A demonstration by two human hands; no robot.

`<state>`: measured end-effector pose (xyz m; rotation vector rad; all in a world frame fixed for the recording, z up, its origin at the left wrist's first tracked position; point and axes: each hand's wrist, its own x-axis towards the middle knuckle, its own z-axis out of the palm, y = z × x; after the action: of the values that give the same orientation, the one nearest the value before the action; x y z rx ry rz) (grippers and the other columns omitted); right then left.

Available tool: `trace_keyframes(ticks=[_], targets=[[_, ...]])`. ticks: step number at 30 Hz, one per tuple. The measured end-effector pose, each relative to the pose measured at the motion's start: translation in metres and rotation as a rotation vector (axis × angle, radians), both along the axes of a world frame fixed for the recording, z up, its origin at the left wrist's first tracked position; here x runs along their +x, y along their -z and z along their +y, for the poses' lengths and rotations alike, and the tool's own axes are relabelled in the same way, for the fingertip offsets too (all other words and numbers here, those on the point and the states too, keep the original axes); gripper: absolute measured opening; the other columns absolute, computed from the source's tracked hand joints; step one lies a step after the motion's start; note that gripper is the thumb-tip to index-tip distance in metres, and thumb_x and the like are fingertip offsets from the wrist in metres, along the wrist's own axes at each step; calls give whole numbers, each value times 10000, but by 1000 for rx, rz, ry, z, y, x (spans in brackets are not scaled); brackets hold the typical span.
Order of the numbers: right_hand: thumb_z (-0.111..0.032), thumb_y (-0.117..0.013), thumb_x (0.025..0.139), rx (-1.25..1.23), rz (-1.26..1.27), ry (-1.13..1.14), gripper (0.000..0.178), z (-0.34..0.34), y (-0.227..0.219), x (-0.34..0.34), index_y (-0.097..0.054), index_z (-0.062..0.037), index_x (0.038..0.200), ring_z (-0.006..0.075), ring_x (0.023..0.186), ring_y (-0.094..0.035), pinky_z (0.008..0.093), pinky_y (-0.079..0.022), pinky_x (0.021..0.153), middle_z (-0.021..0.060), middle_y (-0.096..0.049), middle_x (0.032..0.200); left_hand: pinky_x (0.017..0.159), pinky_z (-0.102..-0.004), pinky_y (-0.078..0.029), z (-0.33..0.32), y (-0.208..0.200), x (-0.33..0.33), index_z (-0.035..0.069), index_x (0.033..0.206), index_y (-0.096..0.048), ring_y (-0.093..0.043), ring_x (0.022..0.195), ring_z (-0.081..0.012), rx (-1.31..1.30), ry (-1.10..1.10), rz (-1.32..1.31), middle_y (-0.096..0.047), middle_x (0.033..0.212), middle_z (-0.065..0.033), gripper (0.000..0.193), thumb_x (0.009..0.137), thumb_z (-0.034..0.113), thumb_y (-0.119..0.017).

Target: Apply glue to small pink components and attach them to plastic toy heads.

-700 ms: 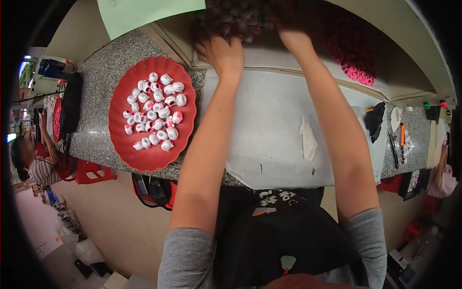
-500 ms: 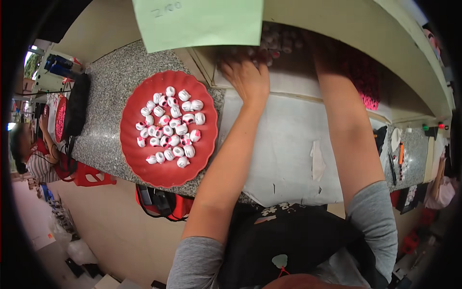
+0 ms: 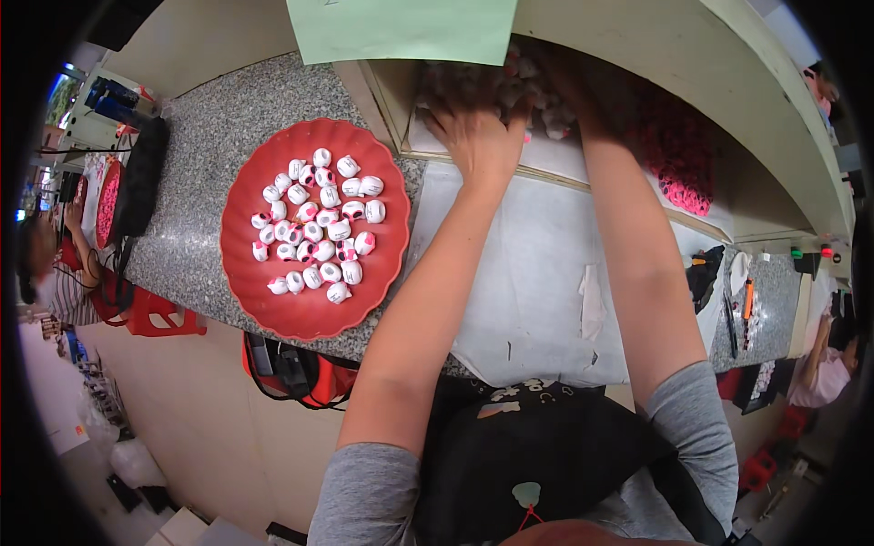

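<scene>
Both my arms reach forward into a beige shelf compartment [image 3: 382,100] at the back of the counter. My left hand [image 3: 478,141] lies palm down at the edge of a heap of small white pieces [image 3: 455,86], its fingertips buried among them. Deeper in the shadow is my right hand [image 3: 564,82], with its fingers hidden. To my left, a round red plate [image 3: 246,273] on the speckled granite counter [image 3: 200,191] holds several small white-and-pink pieces [image 3: 319,227]. A white sheet [image 3: 537,273] covers the counter under my forearms.
A pale green paper [image 3: 401,27] hangs over the compartment. Pink pieces [image 3: 678,164] are heaped in the shelf to the right. Black tools and an orange pen [image 3: 746,298] lie at the right end. Other people sit far left [image 3: 55,273] and far right [image 3: 819,364]. A red-and-black bag [image 3: 291,369] is under the counter.
The view has shifted so the plate and counter sit lower and nearer. Both hands stay in the compartment at the heap of white pieces.
</scene>
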<state>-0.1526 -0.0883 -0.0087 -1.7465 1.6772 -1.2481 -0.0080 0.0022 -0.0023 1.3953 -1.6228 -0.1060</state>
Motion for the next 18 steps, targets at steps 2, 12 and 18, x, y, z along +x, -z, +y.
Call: trace_keyframes(ticks=[2,12,18], targets=[[-318,-424,793,-65,-58,-45,385,30,-12,7,-472,-25,1037,208,951,-456,279,-338,825,111,-505,1004,896,-516,-165,2,-1,-3,168,1032,-487,-209,1103,-425,-38,25,22,-313,1176,-184,465,638,395,-582],[-262,-465,745,-105,-127,213,279,114,-9,22,-519,-64,933,262,811,-526,318,-397,720,129,-553,876,852,-390,-252,28,-1,0,93,963,-520,-360,959,-323,-61,223,49,-437,1019,-147,340,701,308,-540],[-235,-445,757,-154,-123,302,253,152,-8,31,-511,-30,890,302,782,-498,339,-380,706,140,-547,814,827,-355,-283,48,4,-1,82,952,-519,-375,945,-304,-157,400,148,-450,973,-132,264,744,244,-497]])
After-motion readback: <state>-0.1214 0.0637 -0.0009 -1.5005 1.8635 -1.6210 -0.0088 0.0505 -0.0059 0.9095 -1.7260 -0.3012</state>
